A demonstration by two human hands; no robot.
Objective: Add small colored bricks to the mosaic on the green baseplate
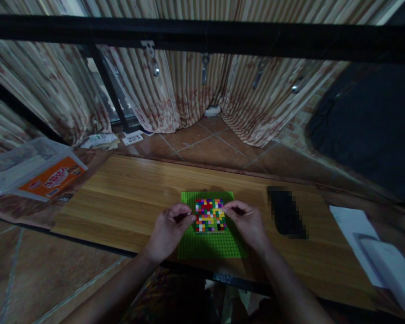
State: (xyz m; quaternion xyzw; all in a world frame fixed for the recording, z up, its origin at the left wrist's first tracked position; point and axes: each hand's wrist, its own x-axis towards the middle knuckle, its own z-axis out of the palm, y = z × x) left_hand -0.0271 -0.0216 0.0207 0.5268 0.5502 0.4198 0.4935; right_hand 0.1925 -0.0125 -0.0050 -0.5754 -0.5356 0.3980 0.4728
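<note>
A green studded baseplate [205, 247] lies on the wooden table in front of me. On it sits a square patch of small multicoloured building bricks [209, 217], fitted close together. My left hand [170, 227] is at the patch's left edge, thumb and forefinger pinched; whatever may be between them is too small to make out. At the patch's upper right edge, my right hand [248, 220] also pinches with thumb and forefinger. Its fingertips touch or almost touch the bricks, and I cannot tell what they hold.
A black, partly pixelated object [286, 213] lies on the wooden table [128, 198] to the right. A clear plastic box [37, 168] with an orange label stands at the left. White paper and a pale object [388, 261] are at the far right. A dark bar [202, 36] crosses above.
</note>
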